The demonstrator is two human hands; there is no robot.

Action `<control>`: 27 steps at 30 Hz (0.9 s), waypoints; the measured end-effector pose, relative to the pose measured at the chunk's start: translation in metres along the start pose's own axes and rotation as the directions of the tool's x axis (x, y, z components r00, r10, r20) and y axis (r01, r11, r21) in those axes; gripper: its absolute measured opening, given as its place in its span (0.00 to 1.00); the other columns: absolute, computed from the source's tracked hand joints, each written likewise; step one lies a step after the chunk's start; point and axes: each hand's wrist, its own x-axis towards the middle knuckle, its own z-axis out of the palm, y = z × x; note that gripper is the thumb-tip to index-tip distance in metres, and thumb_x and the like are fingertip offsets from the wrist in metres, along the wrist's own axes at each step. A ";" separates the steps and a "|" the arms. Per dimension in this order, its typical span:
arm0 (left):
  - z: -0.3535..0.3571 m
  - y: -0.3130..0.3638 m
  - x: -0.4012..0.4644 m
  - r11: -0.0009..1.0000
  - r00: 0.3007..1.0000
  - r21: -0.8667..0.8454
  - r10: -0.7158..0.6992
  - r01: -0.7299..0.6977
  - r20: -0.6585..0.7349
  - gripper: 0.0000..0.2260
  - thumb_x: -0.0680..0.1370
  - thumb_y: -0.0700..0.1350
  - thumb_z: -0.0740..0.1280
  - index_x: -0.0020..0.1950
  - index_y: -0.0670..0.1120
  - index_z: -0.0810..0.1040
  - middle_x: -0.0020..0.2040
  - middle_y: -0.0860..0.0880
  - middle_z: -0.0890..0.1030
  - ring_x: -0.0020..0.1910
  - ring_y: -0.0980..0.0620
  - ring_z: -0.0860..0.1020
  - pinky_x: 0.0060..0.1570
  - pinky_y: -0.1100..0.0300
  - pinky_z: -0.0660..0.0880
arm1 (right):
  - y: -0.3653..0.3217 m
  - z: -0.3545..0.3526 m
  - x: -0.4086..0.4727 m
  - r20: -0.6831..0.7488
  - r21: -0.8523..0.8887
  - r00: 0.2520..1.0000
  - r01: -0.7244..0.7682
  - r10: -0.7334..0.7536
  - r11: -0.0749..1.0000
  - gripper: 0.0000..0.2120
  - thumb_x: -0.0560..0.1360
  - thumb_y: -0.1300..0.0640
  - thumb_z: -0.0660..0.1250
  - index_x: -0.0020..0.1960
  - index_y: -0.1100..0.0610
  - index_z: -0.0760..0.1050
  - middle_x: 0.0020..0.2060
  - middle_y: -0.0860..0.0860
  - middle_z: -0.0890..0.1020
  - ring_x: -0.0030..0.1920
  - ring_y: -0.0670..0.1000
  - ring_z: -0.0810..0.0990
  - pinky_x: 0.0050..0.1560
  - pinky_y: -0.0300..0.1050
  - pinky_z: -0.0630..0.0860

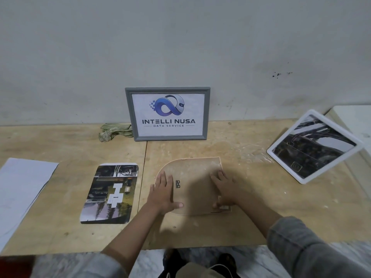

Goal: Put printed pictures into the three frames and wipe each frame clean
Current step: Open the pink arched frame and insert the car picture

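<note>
Mostly plywood tabletop [241, 217], scuffed grey wall [180, 41]

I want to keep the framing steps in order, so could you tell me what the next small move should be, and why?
Probably lift the backing board off. The frame lies face down under it, both hands rest flat on it (left hand, right hand), and the loose printed picture beside it is not yet inside. The grey frame and white frame already show pictures.
</note>
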 end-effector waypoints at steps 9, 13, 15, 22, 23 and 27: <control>0.002 0.006 0.010 0.996 1.000 0.089 0.024 -0.025 0.014 0.52 0.72 0.61 0.68 0.77 0.43 0.34 0.74 0.35 0.32 0.74 0.36 0.33 0.74 0.47 0.44 | 0.005 -0.003 0.003 -0.043 -0.104 0.995 0.087 -0.092 0.991 0.58 0.64 0.44 0.76 0.77 0.58 0.39 0.75 0.63 0.40 0.76 0.60 0.41 0.73 0.56 0.48; 0.000 0.003 0.015 0.994 0.998 0.099 0.042 -0.047 0.051 0.53 0.71 0.62 0.70 0.77 0.43 0.35 0.75 0.35 0.33 0.75 0.36 0.34 0.74 0.47 0.47 | 0.009 -0.001 0.004 -0.040 -0.094 0.994 0.102 -0.106 0.990 0.57 0.65 0.44 0.75 0.77 0.57 0.39 0.75 0.62 0.40 0.76 0.58 0.42 0.73 0.55 0.49; -0.003 0.002 0.016 0.994 0.996 0.096 0.049 -0.057 0.077 0.53 0.70 0.61 0.71 0.77 0.44 0.36 0.75 0.36 0.33 0.75 0.38 0.34 0.74 0.47 0.50 | 0.008 -0.004 0.005 -0.020 -0.141 0.994 0.107 -0.111 0.984 0.57 0.65 0.44 0.75 0.77 0.58 0.39 0.75 0.63 0.41 0.76 0.59 0.43 0.73 0.54 0.50; -0.028 -0.008 0.025 0.933 0.976 0.310 0.134 -0.182 0.171 0.59 0.64 0.58 0.77 0.77 0.42 0.36 0.76 0.36 0.36 0.77 0.41 0.38 0.73 0.49 0.54 | -0.002 -0.028 0.019 0.030 -0.287 0.996 0.085 -0.079 0.954 0.60 0.64 0.50 0.78 0.76 0.60 0.37 0.74 0.67 0.44 0.75 0.63 0.44 0.74 0.56 0.48; -0.031 -0.009 0.028 0.926 0.975 0.330 0.132 -0.185 0.176 0.61 0.63 0.58 0.78 0.77 0.41 0.36 0.76 0.37 0.35 0.77 0.41 0.38 0.74 0.48 0.52 | -0.003 -0.031 0.023 0.024 -0.287 0.997 0.076 -0.073 0.955 0.59 0.64 0.51 0.78 0.76 0.60 0.37 0.74 0.67 0.44 0.75 0.64 0.44 0.74 0.56 0.47; -0.035 -0.008 0.035 0.924 0.975 0.336 0.128 -0.183 0.180 0.66 0.60 0.57 0.80 0.75 0.38 0.33 0.76 0.38 0.33 0.76 0.40 0.38 0.74 0.47 0.48 | -0.006 -0.031 0.029 0.012 -0.299 0.998 0.057 -0.056 0.953 0.59 0.65 0.54 0.77 0.75 0.62 0.34 0.73 0.70 0.42 0.75 0.66 0.42 0.74 0.57 0.46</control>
